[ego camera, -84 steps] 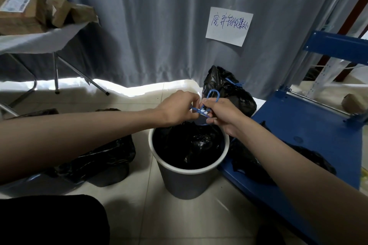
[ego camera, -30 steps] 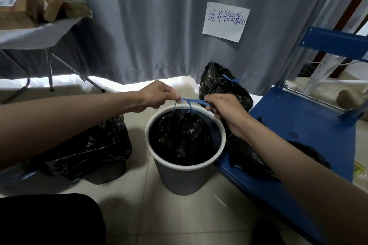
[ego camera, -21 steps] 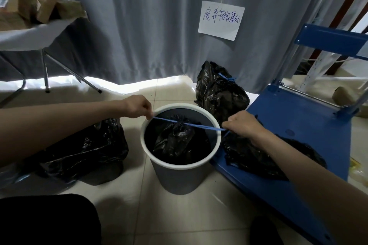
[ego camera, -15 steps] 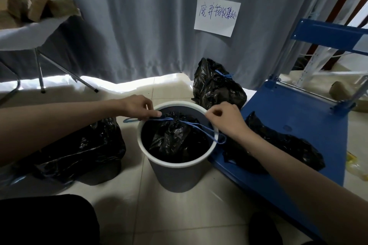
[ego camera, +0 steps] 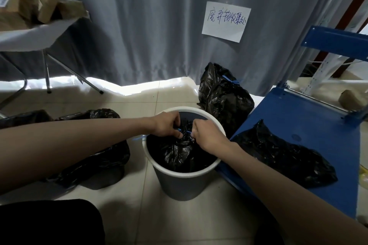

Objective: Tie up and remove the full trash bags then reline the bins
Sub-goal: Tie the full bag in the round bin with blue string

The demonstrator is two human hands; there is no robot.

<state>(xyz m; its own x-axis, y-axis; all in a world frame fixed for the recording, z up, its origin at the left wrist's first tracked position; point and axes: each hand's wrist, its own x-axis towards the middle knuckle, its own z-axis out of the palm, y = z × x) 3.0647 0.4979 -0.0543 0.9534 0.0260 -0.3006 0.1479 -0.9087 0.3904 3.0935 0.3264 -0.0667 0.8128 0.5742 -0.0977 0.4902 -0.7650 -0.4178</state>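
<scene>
Two hands meet over the mouth of a white bin (ego camera: 180,177) standing on the tiled floor (ego camera: 139,215). Left hand (ego camera: 166,125) reaches in from the left, fingers curled down, pinching the blue drawstring (ego camera: 182,130) at the gathered neck of the black trash bag (ego camera: 180,153) that sits inside the bin. Right hand (ego camera: 207,135) comes in from the right, fingers likewise curled on the same drawstring, nearly touching the left hand. Only a short bit of blue cord shows between the fingertips; whether a knot is formed cannot be told. Bag top is bunched and crumpled, lying below the rim.

Behind the bin, against the grey curtain (ego camera: 149,26), stands a tied black bag (ego camera: 223,95) with a blue string at its neck. Just right of the bin, a blue platform cart (ego camera: 310,125) carries a flat black bag (ego camera: 282,155). Left of the bin, a second bin lined in black plastic (ego camera: 95,149) sits on the floor, partly hidden by the left forearm.

White paper sign (ego camera: 226,21) with handwritten blue characters is fixed to the curtain. Upper left, a bench (ego camera: 29,36) under a white cover holds brown cardboard boxes (ego camera: 23,10)
</scene>
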